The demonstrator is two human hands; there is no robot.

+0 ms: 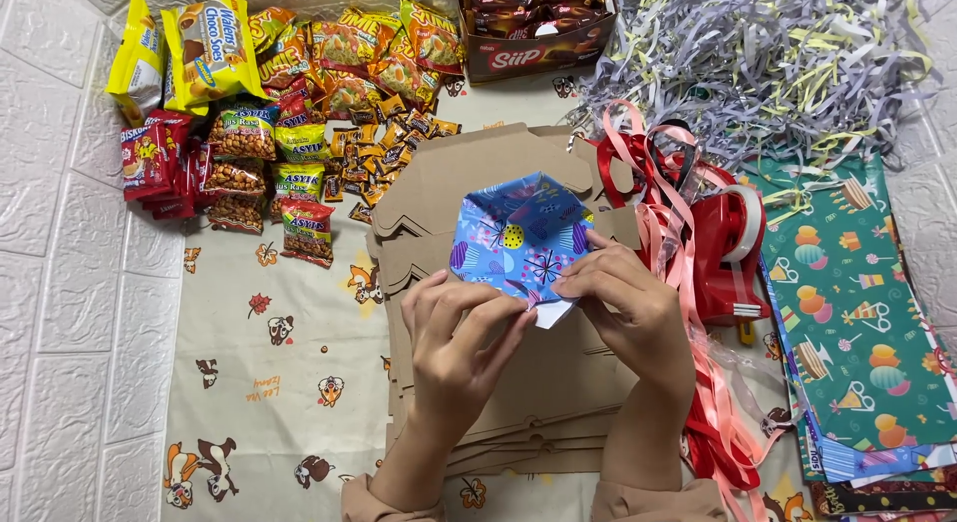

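Observation:
Both my hands hold a small hexagonal box wrapped in blue patterned paper (520,235), its open top facing up. My left hand (454,333) pinches the near lower edge of the paper with fingers and thumb. My right hand (623,298) grips the box's near right side, where a white paper flap sticks out. Under the box lies a stack of flat brown cardboard box blanks (538,402).
Snack packets (279,103) are piled at the far left and a brown carton of bars (533,28) at the back. Shredded paper (758,53), red and pink ribbons (688,283), a red tape dispenser (733,253) and green patterned wrapping sheets (857,313) lie on the right.

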